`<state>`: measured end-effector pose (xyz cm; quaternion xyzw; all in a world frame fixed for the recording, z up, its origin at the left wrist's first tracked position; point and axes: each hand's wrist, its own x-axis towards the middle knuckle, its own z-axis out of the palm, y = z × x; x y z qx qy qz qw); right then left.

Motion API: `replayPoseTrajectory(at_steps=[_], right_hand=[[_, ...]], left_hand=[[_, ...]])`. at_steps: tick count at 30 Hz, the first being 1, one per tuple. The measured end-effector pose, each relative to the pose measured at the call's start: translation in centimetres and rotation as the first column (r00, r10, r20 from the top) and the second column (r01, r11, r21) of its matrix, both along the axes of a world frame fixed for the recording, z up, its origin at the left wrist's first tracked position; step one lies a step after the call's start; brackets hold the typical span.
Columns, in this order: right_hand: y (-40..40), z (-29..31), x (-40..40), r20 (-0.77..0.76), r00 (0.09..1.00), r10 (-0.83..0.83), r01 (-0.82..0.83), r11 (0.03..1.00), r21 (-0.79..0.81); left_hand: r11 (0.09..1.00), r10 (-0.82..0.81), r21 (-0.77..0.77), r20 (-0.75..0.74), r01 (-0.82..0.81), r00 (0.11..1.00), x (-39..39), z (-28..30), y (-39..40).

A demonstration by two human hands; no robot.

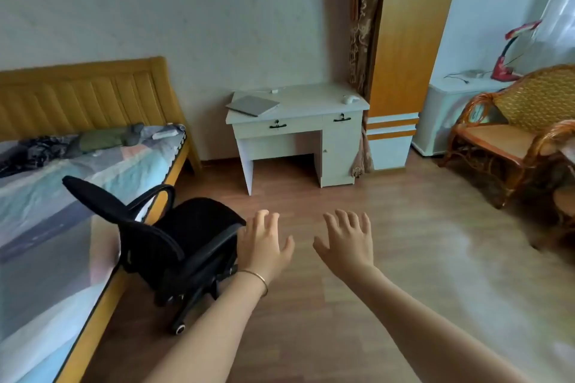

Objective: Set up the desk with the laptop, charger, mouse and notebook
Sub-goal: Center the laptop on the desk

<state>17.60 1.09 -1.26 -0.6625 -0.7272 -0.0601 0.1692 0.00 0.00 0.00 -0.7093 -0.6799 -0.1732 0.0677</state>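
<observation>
A small white desk point(311, 104) stands against the far wall, across the room from me. A closed grey laptop point(252, 105) lies on its left side, overhanging the edge a little. A white mouse point(349, 99) rests near the right edge. A small white charger point(274, 90) with a thin cable lies at the back. No notebook shows. My left hand point(263, 244) and my right hand point(348, 241) are stretched out in front of me above the floor, fingers spread, holding nothing.
A black office chair point(174, 246) stands left of my hands, beside a bed point(71, 183) with a yellow headboard. At the right is a rattan armchair point(510, 130). A white cabinet point(451, 102) with a red lamp point(510, 56) stands behind it. Wooden floor point(389, 227) leads to the desk.
</observation>
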Motion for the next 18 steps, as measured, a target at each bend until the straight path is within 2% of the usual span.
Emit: replayPoseTrajectory(at_steps=[1,10,18], right_hand=[[0.0,-0.5,0.4,-0.009,1.0,0.002,-0.002,0.999,-0.036],[3.7,-1.6,3.9,-0.045,0.999,0.029,-0.028,0.999,0.021],[11.1,-0.8,4.1,-0.074,0.996,0.045,-0.048,0.998,-0.03]], left_hand=[[0.999,-0.002,-0.033,0.002,0.002,1.0,0.3,-0.2,0.1],[1.0,0.002,-0.013,-0.014,-0.003,1.0,3.0,-1.9,3.3],[1.0,0.015,-0.025,-0.024,-0.016,1.0,2.6,-2.3,9.9]])
